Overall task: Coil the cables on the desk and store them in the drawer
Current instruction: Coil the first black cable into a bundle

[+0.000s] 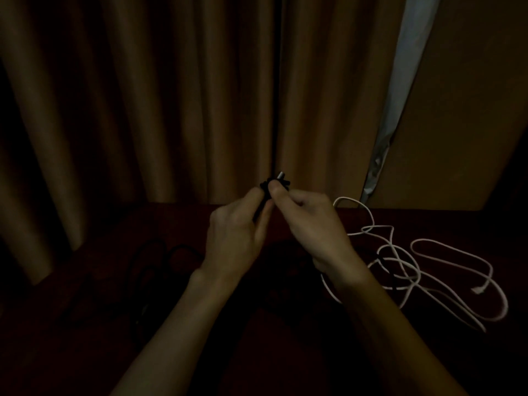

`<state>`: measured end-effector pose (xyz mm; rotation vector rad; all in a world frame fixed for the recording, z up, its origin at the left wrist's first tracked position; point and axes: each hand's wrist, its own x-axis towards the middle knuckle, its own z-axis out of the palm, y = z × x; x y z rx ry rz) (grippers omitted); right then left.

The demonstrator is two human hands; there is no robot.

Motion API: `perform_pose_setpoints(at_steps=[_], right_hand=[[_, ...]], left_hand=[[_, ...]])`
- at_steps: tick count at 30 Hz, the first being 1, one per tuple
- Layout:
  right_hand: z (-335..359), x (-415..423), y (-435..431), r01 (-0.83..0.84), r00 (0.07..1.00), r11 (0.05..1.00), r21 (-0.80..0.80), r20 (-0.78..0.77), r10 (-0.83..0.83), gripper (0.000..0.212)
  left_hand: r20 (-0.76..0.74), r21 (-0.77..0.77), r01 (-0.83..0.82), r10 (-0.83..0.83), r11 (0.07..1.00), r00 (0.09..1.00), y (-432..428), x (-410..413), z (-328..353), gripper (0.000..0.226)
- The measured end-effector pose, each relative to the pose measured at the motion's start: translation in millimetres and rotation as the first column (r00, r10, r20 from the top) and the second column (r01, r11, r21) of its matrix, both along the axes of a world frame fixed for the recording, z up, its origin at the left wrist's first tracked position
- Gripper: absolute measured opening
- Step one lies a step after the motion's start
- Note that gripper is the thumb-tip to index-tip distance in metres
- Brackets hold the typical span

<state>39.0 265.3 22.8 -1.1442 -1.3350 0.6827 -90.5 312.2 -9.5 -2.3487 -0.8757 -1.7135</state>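
Both hands, left hand and right hand, pinch a small black cable above the worktop; a white cable lies loose nearby.

No text, label, brand or number can be read anywhere; too dim.

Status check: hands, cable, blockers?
Left hand and right hand both pinching thin black cable with silver plug, held up. Long white cable tangled, uncoiled at right. Drawer not in view.
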Motion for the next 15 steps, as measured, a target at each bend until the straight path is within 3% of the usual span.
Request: perform_pose_setpoints(at_steps=[4,6,8,10,12,13,15], right_hand=[[-3,-2,2,-0.016,1.000,1.000,0.022,-0.015,0.017,0.062],[-2,5,1,-0.070,0.994,0.997,0.017,-0.085,0.071,0.054],[0,12,0,-0.142,0.982,0.990,-0.004,-0.126,0.140,0.040],[3,15,-4,-0.200,0.967,0.980,-0.017,-0.161,0.195,0.043],[6,18,-5,-0.272,0.946,0.962,-0.039,-0.197,0.259,0.048],[7,20,-5,-0.307,0.936,0.951,-0.047,-0.193,0.293,0.047],[7,21,-5,-0.364,0.916,0.930,-0.053,-0.200,0.348,0.037]], left_hand=[[-0.072,0.018,-0.083,0.084,0.996,0.994,-1,-2,1,0.017],[-0.019,-0.127,0.004,-0.006,0.992,1.000,-4,-2,8,0.005],[0.100,-0.352,0.183,-0.157,0.918,0.983,-6,-1,16,0.021],[0.304,-0.526,0.445,-0.329,0.725,0.894,-10,-2,26,0.017],[0.570,-0.604,0.697,-0.401,0.387,0.717,-15,-7,34,0.022],[0.651,-0.608,0.758,-0.397,0.236,0.646,-16,-10,36,0.032],[0.711,-0.614,0.787,-0.392,0.062,0.585,-15,-15,34,0.037]])
